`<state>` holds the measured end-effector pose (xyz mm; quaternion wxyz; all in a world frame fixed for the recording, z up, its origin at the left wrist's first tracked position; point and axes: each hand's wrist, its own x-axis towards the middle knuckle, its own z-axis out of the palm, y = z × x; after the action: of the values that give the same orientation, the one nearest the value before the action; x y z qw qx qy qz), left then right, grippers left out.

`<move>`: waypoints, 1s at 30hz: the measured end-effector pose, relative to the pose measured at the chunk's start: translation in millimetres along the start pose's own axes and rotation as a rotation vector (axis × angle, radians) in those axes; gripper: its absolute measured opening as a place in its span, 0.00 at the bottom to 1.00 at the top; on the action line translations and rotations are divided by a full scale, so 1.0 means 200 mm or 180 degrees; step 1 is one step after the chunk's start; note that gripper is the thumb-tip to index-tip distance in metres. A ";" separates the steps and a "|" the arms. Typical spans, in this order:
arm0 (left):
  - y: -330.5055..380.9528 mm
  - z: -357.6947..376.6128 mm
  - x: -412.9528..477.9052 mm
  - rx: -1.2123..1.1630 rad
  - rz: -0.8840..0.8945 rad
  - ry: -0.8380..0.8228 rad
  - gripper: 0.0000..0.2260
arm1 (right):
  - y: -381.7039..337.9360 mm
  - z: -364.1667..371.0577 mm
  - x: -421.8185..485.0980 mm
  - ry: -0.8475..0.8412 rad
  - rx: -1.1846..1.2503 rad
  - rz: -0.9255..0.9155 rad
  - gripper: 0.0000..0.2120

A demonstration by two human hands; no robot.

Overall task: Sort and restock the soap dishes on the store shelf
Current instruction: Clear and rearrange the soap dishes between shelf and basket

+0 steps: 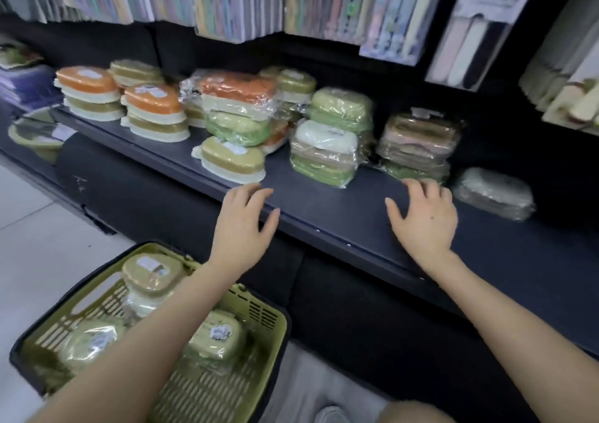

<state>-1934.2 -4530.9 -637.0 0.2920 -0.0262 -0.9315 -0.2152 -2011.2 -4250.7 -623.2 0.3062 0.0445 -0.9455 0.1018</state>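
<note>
Soap dishes stand in stacks on the dark shelf [324, 195]: orange and olive ones [87, 93] at the left, a plastic-wrapped orange-topped stack [238, 108] in the middle, a wrapped green and white stack [330, 140], and a wrapped brownish stack [418, 144]. A single olive dish [231, 158] lies near the shelf's front. My left hand [243, 225] hovers empty at the shelf edge, fingers spread. My right hand [424, 218] reaches over the shelf, fingertips close to the brownish stack, holding nothing.
A yellow-green basket [259, 312] on the floor at lower left holds several wrapped olive soap dishes [152, 273]. A wrapped grey pack [494, 192] lies on the shelf at right. Hanging packaged goods [240, 4] crowd the space above the shelf.
</note>
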 end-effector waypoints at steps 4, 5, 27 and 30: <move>0.21 0.13 0.29 0.0112 0.0519 -0.0102 0.23 | 0.29 0.00 0.15 -0.0308 -0.0347 0.0539 0.33; 0.25 0.16 0.37 0.0172 0.0600 -0.0119 0.23 | 0.35 0.00 0.20 -0.0426 -0.0398 0.0668 0.36; 0.26 0.41 1.00 0.0006 -0.0244 -0.0757 0.35 | 0.30 0.17 0.54 -0.0062 0.1833 0.0516 0.41; 0.27 0.40 0.97 -0.0030 -0.0178 -0.0760 0.36 | 0.29 0.15 0.50 -0.0018 0.1839 0.0432 0.39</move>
<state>-2129.2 -4463.6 -567.8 0.1728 -0.0270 -0.9590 -0.2230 -2117.3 -4202.8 -597.7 0.2707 0.0667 -0.8790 0.3867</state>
